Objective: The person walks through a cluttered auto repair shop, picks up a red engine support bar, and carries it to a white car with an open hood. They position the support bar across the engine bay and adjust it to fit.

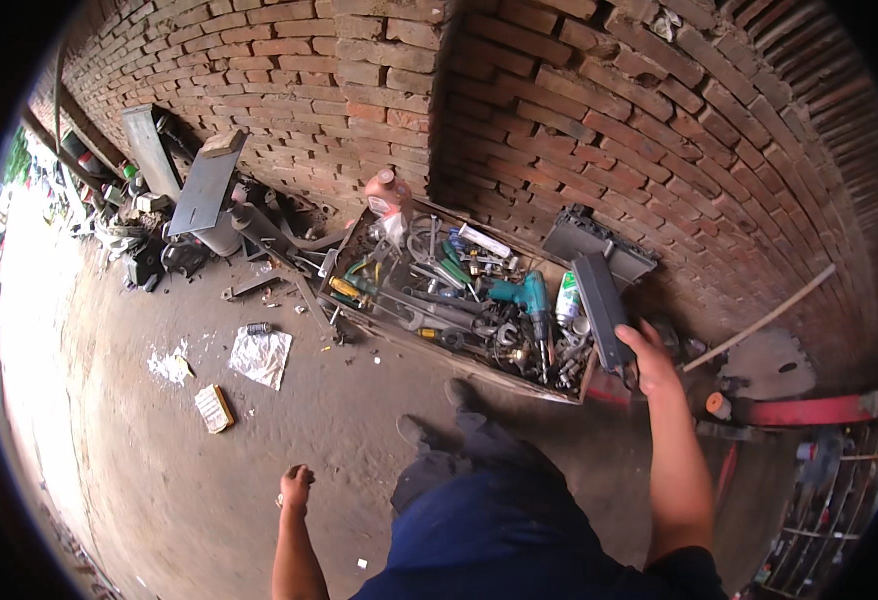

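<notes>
Black and slab-shaped, the long case (600, 306) sits clamped in our right hand (649, 358), held over the right end of the wooden toolbox (479, 372) by the brick wall (599, 120). Inside the box we see a teal power drill (525, 297) among wrenches and screwdrivers. Our left hand (296, 489) hangs low over the dirt floor (159, 440), fingers loosely curled, holding nothing.

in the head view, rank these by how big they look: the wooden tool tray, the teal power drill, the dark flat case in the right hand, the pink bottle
1. wooden tool tray
2. dark flat case held by the right hand
3. teal power drill
4. pink bottle, though it sits farther off, so it is unsure against the drill
</notes>
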Action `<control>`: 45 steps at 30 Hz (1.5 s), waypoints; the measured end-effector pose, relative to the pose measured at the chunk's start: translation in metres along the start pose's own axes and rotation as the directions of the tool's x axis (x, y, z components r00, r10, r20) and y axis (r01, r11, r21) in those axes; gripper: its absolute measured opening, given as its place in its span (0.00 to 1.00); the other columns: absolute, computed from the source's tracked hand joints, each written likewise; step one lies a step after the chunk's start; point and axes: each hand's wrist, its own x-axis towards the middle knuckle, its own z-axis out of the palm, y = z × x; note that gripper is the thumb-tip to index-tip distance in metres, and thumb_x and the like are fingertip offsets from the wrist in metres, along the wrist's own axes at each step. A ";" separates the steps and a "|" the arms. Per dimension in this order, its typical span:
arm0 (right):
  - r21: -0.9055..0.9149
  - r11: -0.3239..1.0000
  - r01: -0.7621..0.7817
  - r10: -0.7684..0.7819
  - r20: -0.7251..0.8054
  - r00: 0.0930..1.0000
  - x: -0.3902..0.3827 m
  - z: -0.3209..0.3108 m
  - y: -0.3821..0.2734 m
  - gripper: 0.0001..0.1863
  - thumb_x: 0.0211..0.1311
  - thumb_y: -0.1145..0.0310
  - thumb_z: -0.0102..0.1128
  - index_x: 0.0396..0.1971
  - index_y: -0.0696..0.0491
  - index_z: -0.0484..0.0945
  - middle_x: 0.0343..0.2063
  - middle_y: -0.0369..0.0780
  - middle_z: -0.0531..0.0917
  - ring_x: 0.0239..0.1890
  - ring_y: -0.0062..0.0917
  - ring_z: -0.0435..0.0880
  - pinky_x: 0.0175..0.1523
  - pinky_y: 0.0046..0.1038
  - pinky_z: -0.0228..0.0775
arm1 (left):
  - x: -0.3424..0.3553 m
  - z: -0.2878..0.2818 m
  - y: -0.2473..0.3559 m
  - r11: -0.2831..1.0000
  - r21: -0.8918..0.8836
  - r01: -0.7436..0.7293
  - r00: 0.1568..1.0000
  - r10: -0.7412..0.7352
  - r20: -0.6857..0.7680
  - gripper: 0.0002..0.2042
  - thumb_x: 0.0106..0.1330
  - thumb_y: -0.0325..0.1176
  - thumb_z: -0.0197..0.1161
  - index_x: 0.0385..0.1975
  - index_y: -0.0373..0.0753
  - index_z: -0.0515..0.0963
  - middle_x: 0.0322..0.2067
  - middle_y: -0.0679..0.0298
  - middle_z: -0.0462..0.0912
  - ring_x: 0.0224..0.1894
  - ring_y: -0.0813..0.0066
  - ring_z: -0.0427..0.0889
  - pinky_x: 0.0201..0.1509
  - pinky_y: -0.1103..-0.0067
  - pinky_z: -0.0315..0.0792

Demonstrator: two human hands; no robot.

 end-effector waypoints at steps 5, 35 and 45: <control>-0.150 0.988 -0.036 0.023 -0.085 0.996 0.043 0.022 0.032 0.36 0.53 0.59 0.72 0.58 0.61 0.69 0.47 0.42 0.81 0.48 0.26 0.79 0.54 0.29 0.70 | -0.024 0.051 -0.007 0.960 0.206 -0.188 0.957 0.132 0.260 0.17 0.67 0.36 0.60 0.47 0.27 0.80 0.36 0.54 0.86 0.38 0.69 0.84 0.44 0.75 0.77; -0.746 0.257 0.614 0.321 0.666 0.674 0.013 0.152 0.255 0.20 0.57 0.66 0.66 0.48 0.56 0.77 0.42 0.44 0.82 0.40 0.37 0.81 0.49 0.34 0.73 | -0.348 0.203 -0.323 0.797 -0.297 0.526 0.796 -0.585 -0.158 0.17 0.67 0.35 0.62 0.48 0.27 0.78 0.39 0.55 0.85 0.38 0.73 0.81 0.46 0.76 0.75; -0.241 -0.664 0.708 0.637 0.314 0.704 0.019 0.064 0.276 0.31 0.53 0.53 0.63 0.54 0.57 0.74 0.60 0.48 0.72 0.64 0.40 0.67 0.69 0.44 0.54 | -0.397 0.234 -0.396 0.381 -0.660 0.648 0.570 -0.817 0.087 0.12 0.70 0.34 0.59 0.45 0.31 0.78 0.31 0.66 0.82 0.30 0.81 0.78 0.32 0.82 0.69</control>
